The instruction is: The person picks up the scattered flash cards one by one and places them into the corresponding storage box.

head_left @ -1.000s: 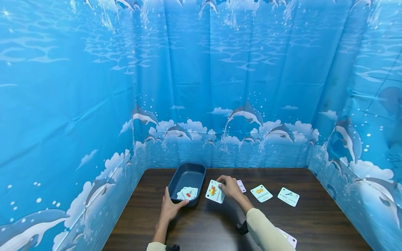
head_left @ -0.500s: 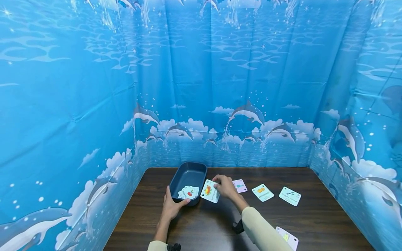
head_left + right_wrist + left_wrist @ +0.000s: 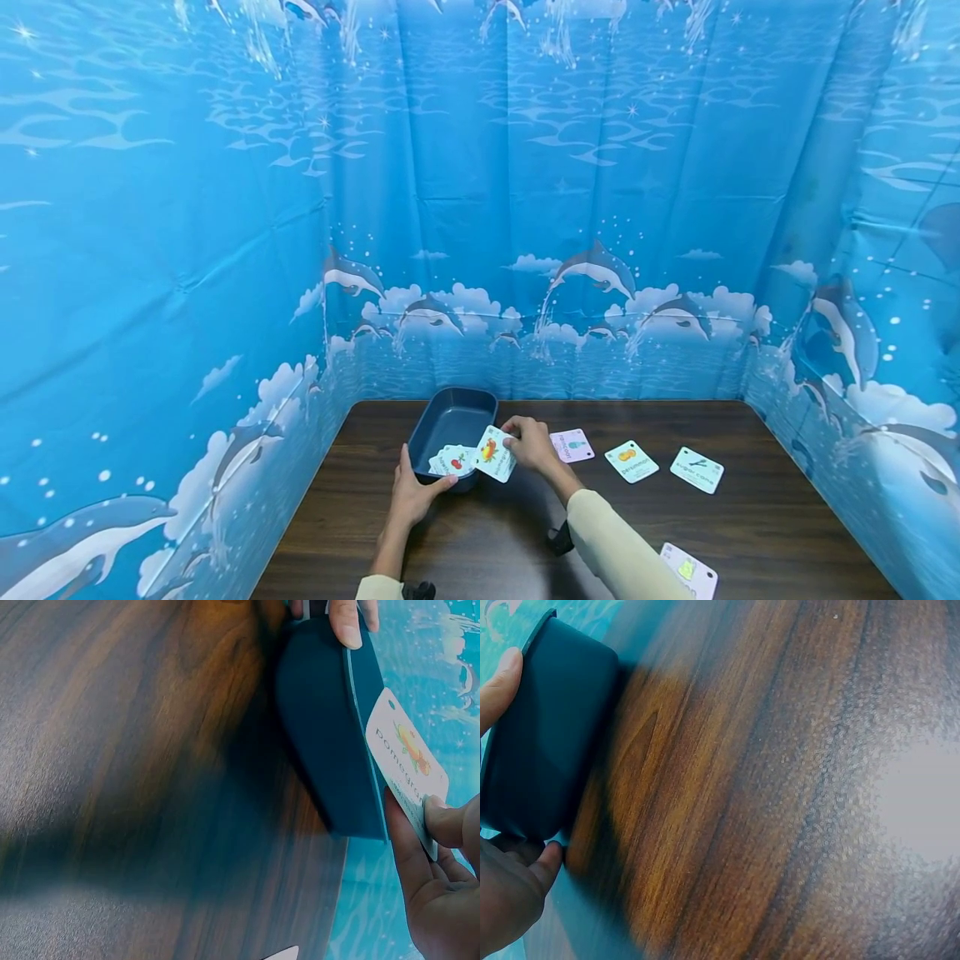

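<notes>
My left hand (image 3: 412, 495) grips the near left corner of a dark blue plastic bin (image 3: 433, 427), thumb over the near rim. In the left wrist view, its thumb (image 3: 502, 688) lies on the bin's rim and fingers touch its lower side. Several fruit cards (image 3: 452, 459) lie overlapped inside the bin; the top one has red fruit. My right hand (image 3: 531, 443) pinches a white pomegranate card (image 3: 492, 452) by one edge, tilted over the bin's right rim. In the right wrist view, the thumb presses on the card's face and fingers are behind it.
Right of the bin, a pink card (image 3: 572, 446), a persimmon card (image 3: 632, 461) and a sugar cane card (image 3: 697, 470) lie on the brown wooden table (image 3: 765, 525). Another card (image 3: 690, 572) lies near the front, by the right sleeve. A blue dolphin-print curtain surrounds the table's back and sides.
My right hand has carried the pomegranate card leftward from beside the bin to over its right rim. The pink card behind that hand has come into fuller view. The left hand keeps its grip.
</notes>
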